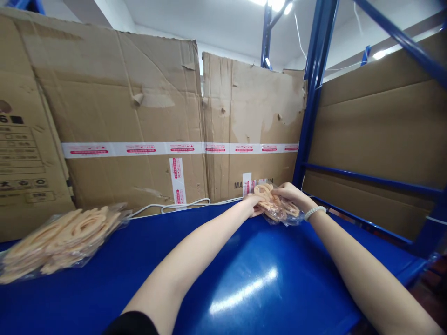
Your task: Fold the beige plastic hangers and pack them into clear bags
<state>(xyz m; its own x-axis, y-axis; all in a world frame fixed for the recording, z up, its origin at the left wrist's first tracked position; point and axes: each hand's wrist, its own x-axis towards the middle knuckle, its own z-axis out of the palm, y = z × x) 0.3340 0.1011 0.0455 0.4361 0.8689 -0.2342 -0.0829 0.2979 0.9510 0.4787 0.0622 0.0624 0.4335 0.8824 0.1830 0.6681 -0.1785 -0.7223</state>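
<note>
A clear plastic bag (pixel 277 211) of peach-coloured, looped, soft-looking pieces is at the back right of the blue surface. My left hand (pixel 254 204) grips its left side, with the fingers partly hidden under the pieces. On the upper right side, my right hand (pixel 288 191) closes its fingers on the same bag; a pale beaded bracelet (pixel 314 212) circles that wrist. A larger group of similar pieces in clear plastic (pixel 66 239) lies at the far left, apart from both hands.
The blue shelf surface (pixel 223 270) is glossy. Tall cardboard sheets (pixel 157 121) with printed tape stand along its back. A white cable (pixel 164 206) runs along the back edge. Blue metal posts (pixel 310 111) and rails (pixel 370 178) frame the right side.
</note>
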